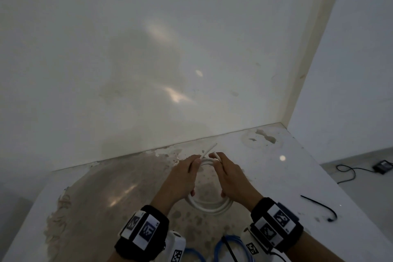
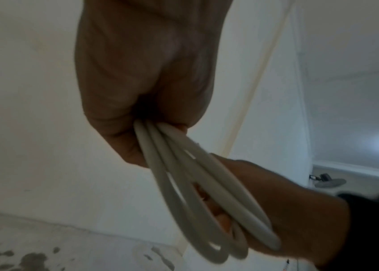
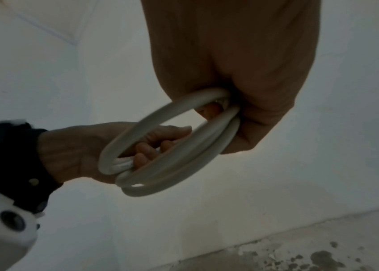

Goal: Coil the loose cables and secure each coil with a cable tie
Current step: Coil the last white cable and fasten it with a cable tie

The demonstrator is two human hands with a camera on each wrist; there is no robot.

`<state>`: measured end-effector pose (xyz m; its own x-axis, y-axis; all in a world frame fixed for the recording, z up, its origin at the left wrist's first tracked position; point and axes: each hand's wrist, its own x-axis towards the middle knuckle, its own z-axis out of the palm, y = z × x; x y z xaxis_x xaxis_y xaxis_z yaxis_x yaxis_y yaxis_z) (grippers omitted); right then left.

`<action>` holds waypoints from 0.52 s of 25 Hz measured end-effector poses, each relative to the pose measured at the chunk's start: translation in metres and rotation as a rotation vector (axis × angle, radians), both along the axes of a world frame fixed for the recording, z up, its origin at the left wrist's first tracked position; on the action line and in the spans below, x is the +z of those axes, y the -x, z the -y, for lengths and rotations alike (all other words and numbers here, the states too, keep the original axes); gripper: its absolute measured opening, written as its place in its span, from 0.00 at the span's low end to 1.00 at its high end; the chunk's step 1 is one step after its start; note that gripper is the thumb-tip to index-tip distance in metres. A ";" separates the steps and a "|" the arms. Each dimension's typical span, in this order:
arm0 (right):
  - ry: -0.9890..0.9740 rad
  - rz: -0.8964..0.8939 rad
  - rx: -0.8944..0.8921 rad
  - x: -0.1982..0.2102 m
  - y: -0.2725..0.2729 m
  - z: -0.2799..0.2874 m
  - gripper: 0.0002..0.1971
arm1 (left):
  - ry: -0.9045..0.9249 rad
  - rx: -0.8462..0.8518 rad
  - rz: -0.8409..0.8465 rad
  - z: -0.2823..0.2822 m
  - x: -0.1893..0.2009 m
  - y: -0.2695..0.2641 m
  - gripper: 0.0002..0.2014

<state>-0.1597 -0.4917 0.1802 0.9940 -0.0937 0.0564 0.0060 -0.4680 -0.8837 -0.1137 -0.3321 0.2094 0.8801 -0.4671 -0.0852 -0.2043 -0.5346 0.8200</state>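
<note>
- Head view: my left hand and right hand grip opposite sides of a white coil, held above the table; the coil's near arc shows at 6 o'clock of the hands.
- Head view only: two white cable ends stick out past my fingertips at 12 o'clock, toward the wall.
- Head view only: a black cable tie lies on the table at 3 o'clock of the coil, well apart from it; a blue cable lies at 6 o'clock, by my wrists, with a black strip across it.
- Head view only: off the table, at 2 o'clock, a dark adapter with its cord sits on the floor.
- Left wrist view: my left fingers are curled tight round the bundled loops; about three turns fan out and run down into my right hand.
- Right wrist view: my right hand is closed round the coil; my left hand's fingertips show through the ring, wrapped over the turns.
- Wrist views do not show the tie or the cable ends.
- No container appears in any view.
</note>
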 end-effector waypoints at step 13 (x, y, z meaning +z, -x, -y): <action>0.039 0.031 0.082 -0.011 0.011 0.038 0.20 | 0.050 0.111 -0.050 0.046 -0.016 0.014 0.17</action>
<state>-0.1707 -0.5292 0.1692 0.9959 -0.0094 0.0897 0.0731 -0.4985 -0.8638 -0.1277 -0.3783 0.1935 0.9219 -0.3716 -0.1095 -0.1040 -0.5098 0.8540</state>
